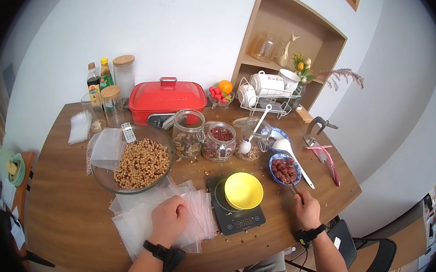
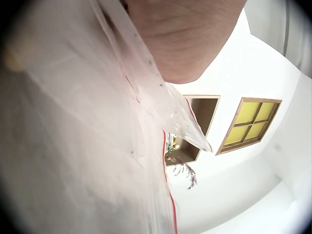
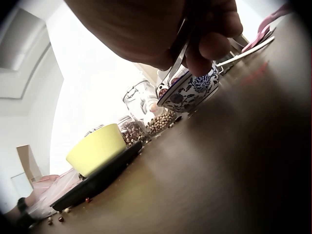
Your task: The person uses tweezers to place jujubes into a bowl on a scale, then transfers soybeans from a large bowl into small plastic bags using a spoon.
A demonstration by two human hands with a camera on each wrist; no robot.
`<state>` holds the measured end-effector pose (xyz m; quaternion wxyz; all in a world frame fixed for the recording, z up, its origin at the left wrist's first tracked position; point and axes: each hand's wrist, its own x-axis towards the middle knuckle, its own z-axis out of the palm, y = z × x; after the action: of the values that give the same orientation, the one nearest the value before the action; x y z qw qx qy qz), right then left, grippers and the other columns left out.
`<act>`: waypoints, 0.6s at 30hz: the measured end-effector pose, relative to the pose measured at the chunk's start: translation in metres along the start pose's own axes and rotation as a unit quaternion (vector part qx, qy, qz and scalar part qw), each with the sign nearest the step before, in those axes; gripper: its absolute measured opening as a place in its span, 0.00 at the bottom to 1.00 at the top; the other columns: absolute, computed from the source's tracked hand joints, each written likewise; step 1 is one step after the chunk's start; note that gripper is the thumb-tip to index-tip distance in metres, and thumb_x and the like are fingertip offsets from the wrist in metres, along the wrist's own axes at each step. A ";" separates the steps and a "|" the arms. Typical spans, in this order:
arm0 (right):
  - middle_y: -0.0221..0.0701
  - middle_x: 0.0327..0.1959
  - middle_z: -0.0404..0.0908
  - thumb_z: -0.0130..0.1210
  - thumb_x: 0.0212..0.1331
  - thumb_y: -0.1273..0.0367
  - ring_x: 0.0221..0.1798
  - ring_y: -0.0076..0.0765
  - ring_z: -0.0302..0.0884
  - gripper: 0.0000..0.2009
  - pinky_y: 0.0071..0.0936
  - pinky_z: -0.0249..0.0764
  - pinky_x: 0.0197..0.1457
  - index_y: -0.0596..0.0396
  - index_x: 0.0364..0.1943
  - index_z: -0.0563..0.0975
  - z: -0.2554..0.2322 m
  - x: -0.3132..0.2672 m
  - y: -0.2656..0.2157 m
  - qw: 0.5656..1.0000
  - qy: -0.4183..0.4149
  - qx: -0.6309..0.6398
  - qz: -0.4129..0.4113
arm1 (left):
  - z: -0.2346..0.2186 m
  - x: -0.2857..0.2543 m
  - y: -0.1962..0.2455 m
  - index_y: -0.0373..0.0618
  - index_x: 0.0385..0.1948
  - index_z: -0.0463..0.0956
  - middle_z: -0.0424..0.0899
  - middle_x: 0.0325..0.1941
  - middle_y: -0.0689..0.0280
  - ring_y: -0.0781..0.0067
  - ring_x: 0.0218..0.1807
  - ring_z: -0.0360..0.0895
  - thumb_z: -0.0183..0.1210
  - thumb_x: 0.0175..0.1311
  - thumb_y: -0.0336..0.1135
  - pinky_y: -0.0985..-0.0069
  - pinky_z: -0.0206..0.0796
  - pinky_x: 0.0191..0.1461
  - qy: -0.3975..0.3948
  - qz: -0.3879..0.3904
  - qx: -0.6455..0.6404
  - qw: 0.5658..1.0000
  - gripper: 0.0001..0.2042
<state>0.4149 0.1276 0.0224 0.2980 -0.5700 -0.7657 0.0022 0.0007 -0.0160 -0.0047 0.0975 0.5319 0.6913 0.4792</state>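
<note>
My left hand [image 1: 170, 219] is curled into a fist and rests on a spread of clear zip bags [image 1: 133, 223]; the bags fill much of the left wrist view. My right hand [image 1: 307, 209] grips slim metal tongs [image 1: 293, 188], their far end reaching into a blue-and-white bowl [image 3: 195, 92] of dark red dried dates [image 1: 284, 170]. Between the hands, a yellow bowl [image 1: 243, 191] stands on a black kitchen scale [image 1: 239, 224]. Its inside shows no contents in the head view.
A big glass bowl [image 1: 105, 180] of pale round beads or beans stands left, beside glass jars [image 1: 218, 141] of dried goods. Behind are a red electric cooker [image 1: 167, 96] and a dish rack [image 1: 270, 92]. A white spoon [image 1: 301, 168] and pink-handled tool [image 1: 331, 166] lie right.
</note>
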 end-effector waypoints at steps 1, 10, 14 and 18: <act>0.50 0.31 0.85 0.60 0.75 0.65 0.36 0.64 0.86 0.09 0.51 0.78 0.39 0.57 0.45 0.82 0.000 -0.001 -0.001 1.000 0.002 0.007 0.008 | 0.000 0.000 0.000 0.47 0.31 0.82 0.86 0.29 0.57 0.49 0.31 0.84 0.59 0.64 0.28 0.57 0.74 0.36 0.000 -0.001 0.000 1.000 0.04; 0.48 0.30 0.86 0.61 0.75 0.63 0.37 0.64 0.86 0.09 0.55 0.79 0.40 0.53 0.46 0.81 0.003 -0.003 0.002 1.000 -0.007 -0.014 0.013 | -0.001 0.000 0.001 0.47 0.31 0.82 0.86 0.29 0.57 0.49 0.32 0.85 0.58 0.64 0.28 0.57 0.75 0.36 -0.007 -0.001 0.006 1.000 0.04; 0.49 0.30 0.86 0.61 0.75 0.64 0.37 0.64 0.86 0.09 0.54 0.78 0.40 0.54 0.46 0.81 0.003 -0.004 0.001 1.000 -0.019 -0.013 0.013 | -0.002 0.000 0.002 0.47 0.32 0.82 0.86 0.30 0.58 0.50 0.32 0.85 0.59 0.64 0.28 0.58 0.75 0.37 -0.006 0.000 0.004 1.000 0.04; 0.49 0.31 0.85 0.61 0.74 0.64 0.36 0.63 0.86 0.09 0.52 0.78 0.40 0.56 0.46 0.82 0.001 -0.006 0.000 1.000 -0.020 -0.008 0.017 | -0.002 0.000 0.002 0.45 0.32 0.83 0.87 0.30 0.57 0.52 0.30 0.85 0.59 0.63 0.26 0.60 0.75 0.36 -0.001 0.008 0.008 1.000 0.04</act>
<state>0.4156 0.1228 0.0182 0.2779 -0.5853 -0.7616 0.0125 0.0007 -0.0168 -0.0024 0.0903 0.5391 0.6902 0.4741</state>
